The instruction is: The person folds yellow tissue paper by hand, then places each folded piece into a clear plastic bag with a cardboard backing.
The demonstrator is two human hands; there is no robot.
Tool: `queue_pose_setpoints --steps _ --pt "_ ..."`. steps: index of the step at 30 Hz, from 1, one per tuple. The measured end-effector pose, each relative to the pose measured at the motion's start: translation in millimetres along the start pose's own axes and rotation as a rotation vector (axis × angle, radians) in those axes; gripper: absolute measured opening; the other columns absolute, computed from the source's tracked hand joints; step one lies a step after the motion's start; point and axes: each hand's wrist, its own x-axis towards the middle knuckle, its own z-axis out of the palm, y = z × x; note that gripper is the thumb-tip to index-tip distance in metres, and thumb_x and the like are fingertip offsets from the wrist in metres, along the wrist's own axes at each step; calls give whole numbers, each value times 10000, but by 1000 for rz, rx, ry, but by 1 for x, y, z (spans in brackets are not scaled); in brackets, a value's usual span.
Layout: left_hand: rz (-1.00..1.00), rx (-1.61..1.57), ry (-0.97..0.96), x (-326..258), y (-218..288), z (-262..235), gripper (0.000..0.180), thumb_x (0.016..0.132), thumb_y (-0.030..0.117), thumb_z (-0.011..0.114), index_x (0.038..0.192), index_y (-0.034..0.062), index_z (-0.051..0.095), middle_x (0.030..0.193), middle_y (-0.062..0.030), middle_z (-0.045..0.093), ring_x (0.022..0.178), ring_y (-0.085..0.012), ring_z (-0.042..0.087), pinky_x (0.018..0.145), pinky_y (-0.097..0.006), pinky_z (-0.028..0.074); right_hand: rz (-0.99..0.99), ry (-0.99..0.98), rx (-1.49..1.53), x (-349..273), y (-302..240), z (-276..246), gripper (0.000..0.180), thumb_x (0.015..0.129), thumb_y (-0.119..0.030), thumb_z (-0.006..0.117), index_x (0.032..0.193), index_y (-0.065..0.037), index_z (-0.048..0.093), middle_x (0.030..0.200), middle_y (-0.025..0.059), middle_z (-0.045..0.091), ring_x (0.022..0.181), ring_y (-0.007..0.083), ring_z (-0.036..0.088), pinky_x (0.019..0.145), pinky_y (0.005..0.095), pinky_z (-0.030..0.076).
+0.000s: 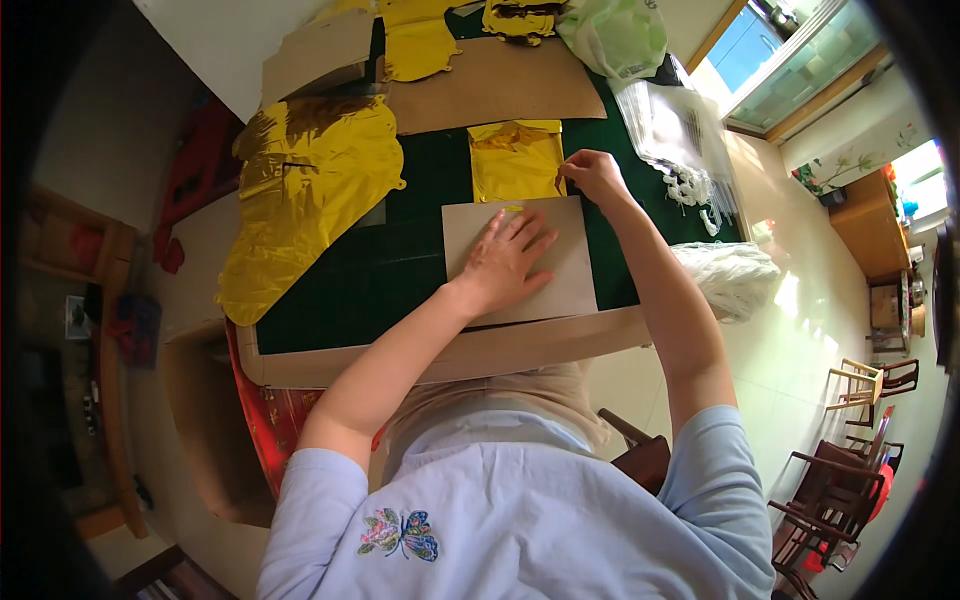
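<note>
My left hand (503, 257) lies flat, fingers spread, on a grey cardboard sheet (570, 275) that rests on the dark green cutting mat (390, 270). Just beyond the sheet lies a folded yellow foil piece (512, 160), partly tucked under the card's far edge. My right hand (592, 176) pinches the right edge of that yellow foil piece with its fingertips, near the card's far right corner.
A large crumpled yellow foil shape (300, 190) lies at the left of the mat. Brown cardboard sheets (490, 85) and more yellow foil sit at the far side. Clear plastic bags (670, 125), a green bag (615, 35) and a white bundle (730, 275) lie right. Wooden chairs (850, 470) stand lower right.
</note>
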Motion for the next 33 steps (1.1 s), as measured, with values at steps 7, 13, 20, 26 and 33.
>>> queue_pose_setpoints --steps 7,13,20,26,33 --pt "57 -100 122 -3 -1 -4 494 849 349 655 1262 98 549 1416 -143 423 1347 -285 365 1130 -450 284 -169 0 250 -30 -4 -7 135 862 -141 669 882 -12 637 706 -1 626 636 58 529 578 228 438" --pt "61 -162 243 -8 -3 2 397 802 256 700 1124 44 602 1270 -157 529 1236 -319 469 1079 -420 363 -193 -77 351 -48 -14 -17 88 889 -112 646 898 -29 616 706 -39 596 635 40 512 565 199 418" --pt "51 -138 270 -10 3 -4 355 792 195 698 1090 22 614 1237 -155 555 1152 -317 519 987 -403 437 -217 -222 393 -58 1 -31 64 901 -72 618 920 -14 598 788 -16 605 644 48 544 590 205 463" --pt "84 -103 311 -16 -2 -6 374 807 203 689 1119 22 589 1142 -149 579 1115 -296 533 960 -387 450 -224 -292 407 -68 5 -31 76 887 -8 597 962 0 601 813 -7 605 705 61 603 626 225 506" --pt "-35 -134 137 -24 4 -7 342 851 231 643 1138 54 583 1138 -154 590 1035 -338 587 867 -420 505 -678 -221 -153 -87 -14 -43 227 819 23 610 1024 -70 641 1066 51 687 820 214 682 670 294 549"
